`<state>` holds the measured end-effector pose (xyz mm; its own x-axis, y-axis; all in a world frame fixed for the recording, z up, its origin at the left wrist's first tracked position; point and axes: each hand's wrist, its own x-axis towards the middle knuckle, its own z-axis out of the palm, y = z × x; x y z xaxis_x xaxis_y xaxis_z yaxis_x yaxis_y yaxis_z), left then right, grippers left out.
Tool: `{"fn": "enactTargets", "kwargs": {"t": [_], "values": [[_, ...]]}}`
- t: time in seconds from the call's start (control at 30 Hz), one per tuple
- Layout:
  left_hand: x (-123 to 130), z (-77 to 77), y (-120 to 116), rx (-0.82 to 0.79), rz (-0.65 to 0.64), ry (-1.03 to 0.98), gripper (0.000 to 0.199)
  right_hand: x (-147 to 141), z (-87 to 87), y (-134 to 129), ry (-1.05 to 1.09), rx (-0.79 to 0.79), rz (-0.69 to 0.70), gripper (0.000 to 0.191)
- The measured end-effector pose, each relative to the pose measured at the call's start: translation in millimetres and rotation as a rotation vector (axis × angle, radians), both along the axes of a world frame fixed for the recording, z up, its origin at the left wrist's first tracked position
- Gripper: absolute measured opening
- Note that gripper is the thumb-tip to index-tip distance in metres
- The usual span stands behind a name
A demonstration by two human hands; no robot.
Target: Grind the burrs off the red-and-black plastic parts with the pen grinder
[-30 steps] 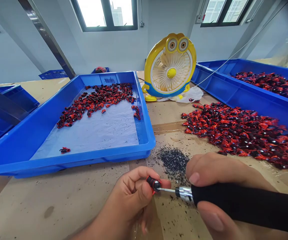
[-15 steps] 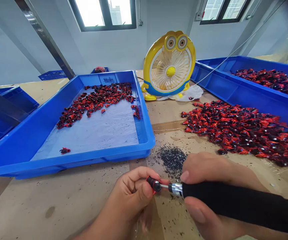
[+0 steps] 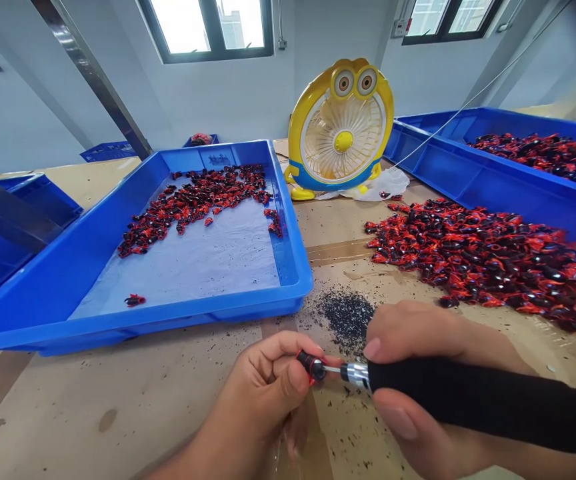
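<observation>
My left hand [image 3: 273,387] pinches a small black and red part [image 3: 311,365] between thumb and fingers, low in the middle of the view. My right hand [image 3: 428,387] grips a black rotary tool [image 3: 473,400] with a silver collar from the right. The tool's thin metal tip touches or enters the end of the part facing it. Beyond the hands lies a patch of dark shavings [image 3: 347,317] on the brown table covering [image 3: 133,393]. A large pile of red and black parts [image 3: 483,257] spreads out at the right.
A blue tray [image 3: 188,310] at the left holds many similar parts and one lone piece near its front edge. A yellow fan [image 3: 343,142] stands behind. Another blue tray [image 3: 508,177] with parts is at the right, and a metal post [image 3: 93,80] slants at the left.
The whole view has shifted slightly, so most things sit a little further right. Both hands keep the same grips on the part and the tool.
</observation>
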<state>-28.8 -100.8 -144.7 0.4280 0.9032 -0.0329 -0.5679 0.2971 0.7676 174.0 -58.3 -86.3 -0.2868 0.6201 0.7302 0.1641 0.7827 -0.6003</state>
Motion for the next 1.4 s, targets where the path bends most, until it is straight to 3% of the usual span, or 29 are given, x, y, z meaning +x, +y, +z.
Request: {"fn": "enactTargets", "kwargs": {"t": [0.23,0.4,0.6,0.83,1.17,1.4], "values": [[-0.8,11.0,-1.9,-0.084,0.005,0.048,0.024,2.7,-12.0,-2.6,0.050,0.001,-0.009,0.012],[0.1,20.8,-0.7,-0.169,0.042,0.097,0.032,0.5,-9.0,-2.8,0.035,-0.006,-0.048,0.015],[0.4,15.2,-0.5,-0.146,0.017,0.108,0.031,5.1,1.5,1.1,-0.124,0.035,-0.014,0.014],[-3.7,12.1,0.0,-0.105,-0.001,0.106,0.030,0.7,-9.0,-2.6,0.035,-0.079,-0.041,0.024],[-2.3,11.0,-0.3,-0.093,0.007,0.063,0.027,4.0,-8.2,-2.2,0.053,-0.045,0.010,0.013],[-2.0,12.2,-0.7,-0.108,0.028,0.090,0.027,-1.9,-8.1,-0.5,0.063,-0.021,-0.013,0.014]]}}
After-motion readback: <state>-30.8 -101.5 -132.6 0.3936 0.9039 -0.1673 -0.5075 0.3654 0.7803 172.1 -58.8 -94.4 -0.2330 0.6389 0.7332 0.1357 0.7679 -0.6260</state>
